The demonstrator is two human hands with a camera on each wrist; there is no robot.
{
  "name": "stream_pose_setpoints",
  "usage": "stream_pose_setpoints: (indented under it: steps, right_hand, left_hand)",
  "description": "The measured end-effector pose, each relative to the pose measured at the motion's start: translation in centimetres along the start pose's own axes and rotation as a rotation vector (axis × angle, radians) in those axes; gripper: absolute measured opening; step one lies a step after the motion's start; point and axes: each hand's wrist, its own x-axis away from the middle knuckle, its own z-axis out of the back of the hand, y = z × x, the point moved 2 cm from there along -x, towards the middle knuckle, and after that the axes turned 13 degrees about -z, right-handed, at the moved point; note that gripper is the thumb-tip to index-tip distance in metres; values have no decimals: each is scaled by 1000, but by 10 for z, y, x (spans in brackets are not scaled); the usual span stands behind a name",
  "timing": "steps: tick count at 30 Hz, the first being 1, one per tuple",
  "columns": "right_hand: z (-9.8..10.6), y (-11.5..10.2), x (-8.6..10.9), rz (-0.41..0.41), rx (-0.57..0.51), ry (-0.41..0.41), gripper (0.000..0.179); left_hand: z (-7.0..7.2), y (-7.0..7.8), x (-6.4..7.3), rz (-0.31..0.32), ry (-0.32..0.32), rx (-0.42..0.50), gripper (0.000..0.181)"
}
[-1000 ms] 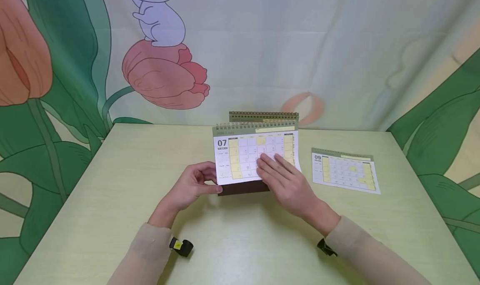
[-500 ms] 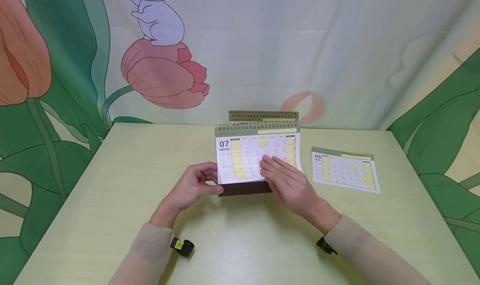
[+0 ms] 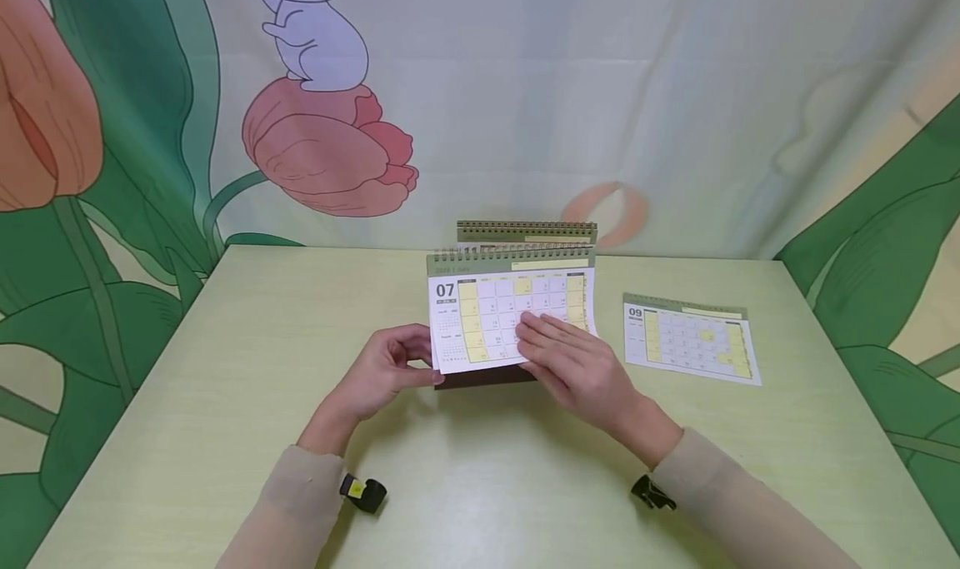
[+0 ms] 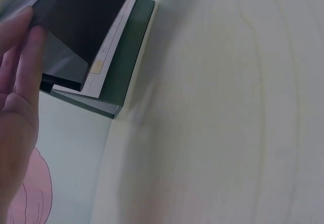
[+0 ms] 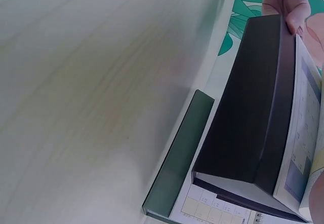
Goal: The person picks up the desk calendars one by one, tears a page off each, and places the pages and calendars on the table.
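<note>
Head: a September sheet (image 3: 682, 340) lies detached on the counter (image 3: 300, 344); the July page (image 3: 487, 306) looks bound to its calendar, so work seems partway. Left hand (image 3: 386, 373) grips the dark stand (image 3: 483, 378); right hand (image 3: 577, 365) covers July (pinching? can't tell).

Left wrist: grip narrow, on the stand's edge.

Right wrist: a leaf bows outward.

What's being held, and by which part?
The 07 calendar: the left hand grips the left end of its dark base. The right hand rests on the front page.
</note>
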Motion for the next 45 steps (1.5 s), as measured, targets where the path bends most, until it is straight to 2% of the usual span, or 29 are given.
stream_pose_setpoints:
  steps: [5, 13, 19, 22, 25, 28, 32, 42, 45]
  right_hand:
    - [-1, 2, 1, -47, -68, -3, 30]
    - [0, 2, 0, -63, -157, 27, 26]
    - [1, 7, -2, -130, -305, -11, 25]
    - [2, 9, -2, -162, -335, -28, 26]
    - [1, 9, -1, -166, -304, -41, 27]
    - [0, 7, 0, -138, -223, -46, 27]
    - [0, 5, 0, -108, -150, -23, 23]
    - [5, 0, -9, -73, -148, 79, 17]
    - [6, -2, -12, -46, -108, 100, 15]
  left_hand:
    - [-1, -2, 0, 4, 10, -22, 42]
    - [-1, -4, -1, -1, 12, -33, 40]
    - [1, -3, 0, 6, 17, -51, 39]
    - [2, -3, 0, 3, 12, -55, 39]
    - [2, -2, 0, -1, 7, -53, 40]
    - [2, -2, -1, -13, 10, -39, 40]
    - [2, -3, -2, -28, 16, -26, 39]
    - [0, -5, -3, -25, 9, -19, 38]
    - [-1, -5, -4, -31, 6, -17, 38]
